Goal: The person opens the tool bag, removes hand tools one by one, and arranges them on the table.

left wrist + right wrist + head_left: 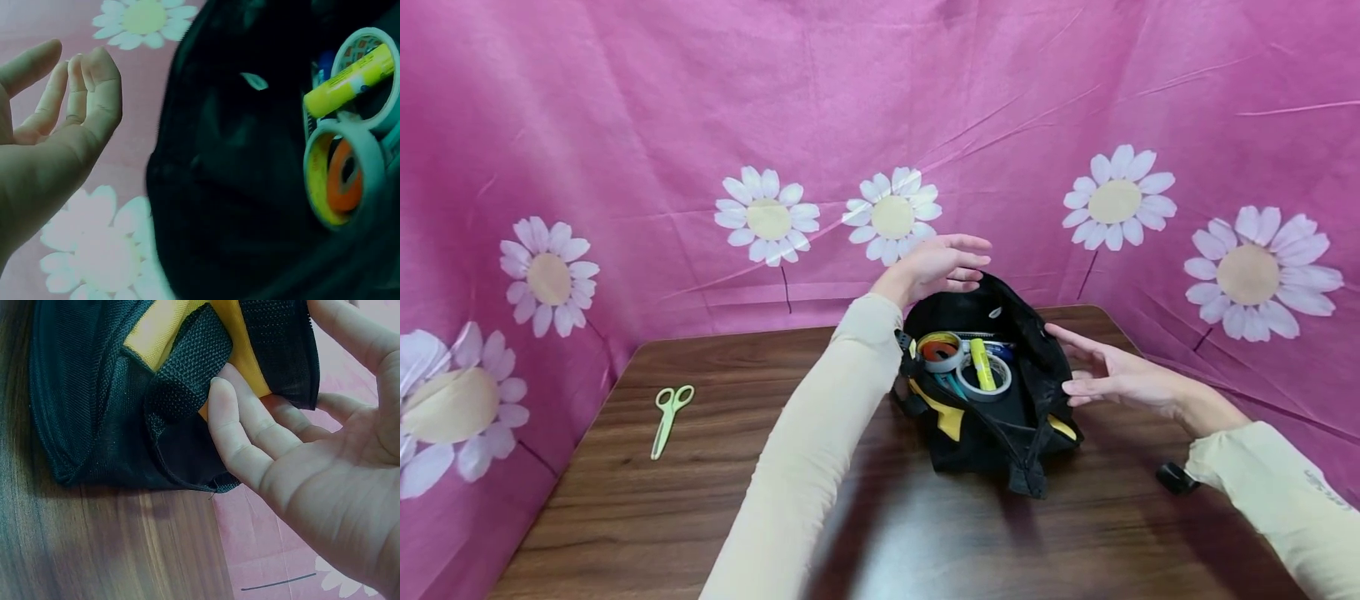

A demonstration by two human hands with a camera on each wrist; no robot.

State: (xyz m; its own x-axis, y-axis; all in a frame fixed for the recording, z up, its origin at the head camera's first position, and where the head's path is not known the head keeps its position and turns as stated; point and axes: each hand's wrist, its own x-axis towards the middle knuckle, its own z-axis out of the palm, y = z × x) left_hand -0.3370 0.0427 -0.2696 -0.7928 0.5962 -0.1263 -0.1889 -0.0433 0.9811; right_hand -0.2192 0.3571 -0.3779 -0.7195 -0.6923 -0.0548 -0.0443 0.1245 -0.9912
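Note:
A black bag (958, 446) with yellow panels stands unzipped, its mouth facing up. Inside it lie a roll of white tape (962, 383), a yellow glue stick (982, 365) and another tape roll (953, 361) with an orange roll (354, 178) nested in it. My left hand (934, 265) is raised over the bag's far left rim, loosely bent fingers holding nothing; the left wrist view shows it apart from the black cloth. On the right, my right hand (1123, 385) rests its fingers against the bag's side, by a woven black strap (190, 369).
Light green scissors (668, 417) lie on the left part of the brown wooden table (715, 508). A pink cloth (820, 92) with large white daisies hangs behind the table and along its sides.

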